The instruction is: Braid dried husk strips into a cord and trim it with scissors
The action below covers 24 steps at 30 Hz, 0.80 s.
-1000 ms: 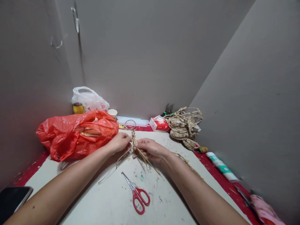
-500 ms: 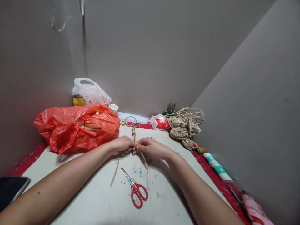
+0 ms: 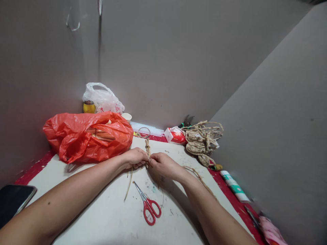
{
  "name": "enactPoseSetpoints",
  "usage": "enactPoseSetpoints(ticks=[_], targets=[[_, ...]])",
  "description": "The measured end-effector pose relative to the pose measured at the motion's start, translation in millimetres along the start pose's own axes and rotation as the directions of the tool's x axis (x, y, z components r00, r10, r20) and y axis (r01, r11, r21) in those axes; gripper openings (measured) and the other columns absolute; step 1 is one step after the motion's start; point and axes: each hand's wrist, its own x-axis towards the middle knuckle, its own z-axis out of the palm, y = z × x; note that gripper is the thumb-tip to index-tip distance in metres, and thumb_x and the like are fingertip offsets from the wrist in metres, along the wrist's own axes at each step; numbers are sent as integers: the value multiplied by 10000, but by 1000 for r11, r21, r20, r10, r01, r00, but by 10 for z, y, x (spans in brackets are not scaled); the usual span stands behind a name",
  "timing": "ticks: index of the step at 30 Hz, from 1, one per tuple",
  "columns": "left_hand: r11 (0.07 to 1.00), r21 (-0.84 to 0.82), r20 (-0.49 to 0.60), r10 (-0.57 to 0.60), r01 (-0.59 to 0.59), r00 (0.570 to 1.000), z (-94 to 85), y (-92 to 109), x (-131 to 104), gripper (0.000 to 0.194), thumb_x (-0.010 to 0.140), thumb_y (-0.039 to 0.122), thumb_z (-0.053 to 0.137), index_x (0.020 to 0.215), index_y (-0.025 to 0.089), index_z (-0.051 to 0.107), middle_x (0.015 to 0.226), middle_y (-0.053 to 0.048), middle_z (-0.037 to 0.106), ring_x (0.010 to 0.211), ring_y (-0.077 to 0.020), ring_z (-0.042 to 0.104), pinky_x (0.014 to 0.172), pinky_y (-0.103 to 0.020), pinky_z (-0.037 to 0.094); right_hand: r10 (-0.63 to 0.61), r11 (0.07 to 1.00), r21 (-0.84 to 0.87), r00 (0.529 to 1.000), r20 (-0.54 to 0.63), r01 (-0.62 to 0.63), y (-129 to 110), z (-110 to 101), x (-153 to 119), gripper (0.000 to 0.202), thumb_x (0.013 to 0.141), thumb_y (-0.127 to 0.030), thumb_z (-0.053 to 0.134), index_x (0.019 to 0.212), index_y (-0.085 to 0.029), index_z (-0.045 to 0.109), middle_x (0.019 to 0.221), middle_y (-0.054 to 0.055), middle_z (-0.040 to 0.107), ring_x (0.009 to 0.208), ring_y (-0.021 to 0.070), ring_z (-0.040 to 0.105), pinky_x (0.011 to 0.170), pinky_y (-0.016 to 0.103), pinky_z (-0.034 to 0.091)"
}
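My left hand (image 3: 137,158) and my right hand (image 3: 163,164) meet at the middle of the white board, fingers pinched round the lower end of a small braided straw piece (image 3: 147,147). A wire ring (image 3: 144,132) lies at that piece's top end. Thin straw strands (image 3: 129,183) hang below my left hand. A longer strand (image 3: 198,175) shows beyond my right wrist. Red-handled scissors (image 3: 147,204) lie nearer to me, with their tips toward my hands. My fingertips hide where the strands meet.
An orange plastic bag (image 3: 87,136) with sticks lies at left, a phone (image 3: 15,200) at lower left. Behind are a white bag (image 3: 103,98), a paper cup (image 3: 126,117) and a tissue pack (image 3: 175,135). Coiled rope (image 3: 201,141) and a white-green roll (image 3: 234,186) are at right.
The loose strands that hung under my right hand now extend to the right, behind my right wrist. The head view has shifted slightly; both hands stay together at the straw piece.
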Motion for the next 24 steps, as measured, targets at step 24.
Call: enactPoseSetpoints(ticks=[24], targets=[[997,-60,200,62,-51,978,-112,-70,32,233,611,320,653,587,142,506,413,103,277,356,-23,178,398,-205,84,285,854,499,936,-208,-149,13,117,-71,420,748,-578,509,676,-165,528,563,6,557,460,115,478,431,228,326]])
